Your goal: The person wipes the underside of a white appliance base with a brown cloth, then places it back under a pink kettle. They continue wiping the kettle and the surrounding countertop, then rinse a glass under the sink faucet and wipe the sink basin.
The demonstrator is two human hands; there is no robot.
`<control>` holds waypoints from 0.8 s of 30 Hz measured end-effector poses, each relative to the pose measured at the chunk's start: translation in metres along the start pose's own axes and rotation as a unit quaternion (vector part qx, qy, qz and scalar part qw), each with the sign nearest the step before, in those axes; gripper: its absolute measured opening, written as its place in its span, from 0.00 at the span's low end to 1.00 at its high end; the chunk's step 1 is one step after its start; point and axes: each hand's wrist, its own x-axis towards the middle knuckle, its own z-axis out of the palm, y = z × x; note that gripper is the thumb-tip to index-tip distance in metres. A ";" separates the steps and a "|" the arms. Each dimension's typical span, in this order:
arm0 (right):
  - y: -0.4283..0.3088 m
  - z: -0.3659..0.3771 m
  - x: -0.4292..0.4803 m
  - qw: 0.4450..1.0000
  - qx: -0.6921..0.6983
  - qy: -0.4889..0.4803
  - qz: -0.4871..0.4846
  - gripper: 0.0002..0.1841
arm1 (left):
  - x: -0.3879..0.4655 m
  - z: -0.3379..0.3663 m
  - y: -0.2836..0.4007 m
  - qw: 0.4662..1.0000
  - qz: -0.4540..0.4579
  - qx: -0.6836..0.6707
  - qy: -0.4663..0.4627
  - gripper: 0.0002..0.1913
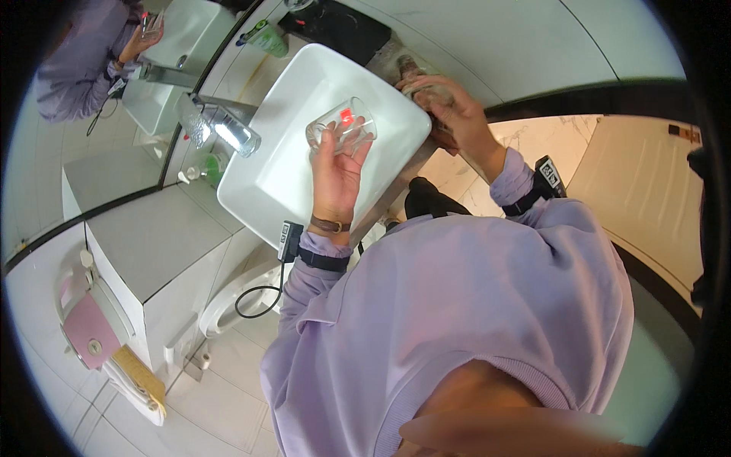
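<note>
My left hand [338, 183] holds a clear drinking glass [357, 121] with a red sticker on it, tilted over the white washbasin [280, 188]. The palm faces up, with the thumb on one side and fingers around the other. At the basin's right corner, my right hand [465, 117] is closed on a crumpled grey-brown cloth-like item [428, 94]; its exact kind is unclear, and the fingers partly hide it. A chrome faucet [231, 128] reaches over the basin's left edge. No running water can be made out.
A black tray [348, 28] lies behind the basin near a green cup [269, 41] holding brushes. A pump soap bottle [211, 168] stands beside the faucet. Along the left are a mirror [114, 154] and a grey-topped ledge [163, 240]; a toilet seat [220, 308] shows below.
</note>
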 end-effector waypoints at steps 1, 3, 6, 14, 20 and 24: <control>-0.012 0.011 -0.005 0.999 -0.020 -0.011 -0.044 0.19 | -0.001 0.008 -0.005 1.000 -0.003 0.024 -0.014 0.23; -0.027 0.032 -0.012 0.990 -0.026 -0.037 -0.132 0.21 | -0.003 0.026 -0.018 0.997 -0.002 0.071 -0.030 0.24; -0.025 0.047 -0.011 0.991 0.072 0.057 -0.093 0.22 | -0.007 0.051 -0.034 0.992 0.009 0.105 -0.069 0.21; -0.004 -0.002 -0.025 0.914 0.369 0.065 0.156 0.23 | 0.043 0.076 -0.028 0.874 0.150 0.441 -0.140 0.40; 0.010 -0.045 -0.019 0.944 0.289 0.089 0.133 0.22 | 0.153 0.076 0.005 0.683 0.355 0.637 -0.038 0.39; 0.044 -0.053 -0.009 0.984 -0.115 0.078 0.107 0.23 | 0.229 0.065 0.019 0.624 0.348 0.699 0.022 0.42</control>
